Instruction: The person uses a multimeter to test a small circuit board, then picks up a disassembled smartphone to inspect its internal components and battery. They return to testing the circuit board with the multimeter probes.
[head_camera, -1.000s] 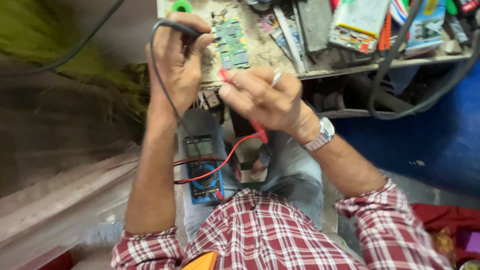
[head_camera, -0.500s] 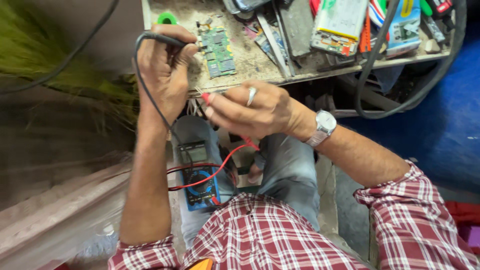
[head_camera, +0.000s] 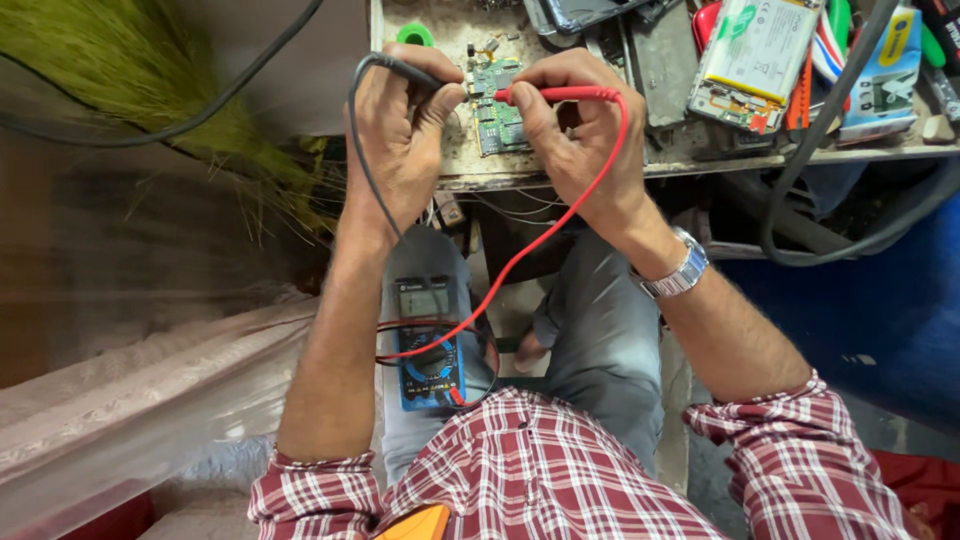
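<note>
My left hand (head_camera: 400, 125) pinches a black test probe (head_camera: 410, 72), its tip at the top edge of a small green circuit board (head_camera: 497, 115) lying on the worn bench top (head_camera: 700, 150). My right hand (head_camera: 575, 125) grips a red test probe (head_camera: 550, 94) whose tip points left at the same corner of the board. Both probe tips nearly meet there. The red lead (head_camera: 530, 245) and the black lead run down to a blue multimeter (head_camera: 428, 345) resting on my left thigh, display facing up.
The bench holds a flat phone battery (head_camera: 760, 50), a green tape roll (head_camera: 414, 35), tools and other clutter at right. Thick black cables (head_camera: 800, 180) hang off its front edge. A green broom (head_camera: 170, 90) lies at left, over a dusty floor.
Both hands have risen from over my lap to the bench. The red probe, earlier pointing down toward the meter, now lies level with its tip at the board beside the black probe.
</note>
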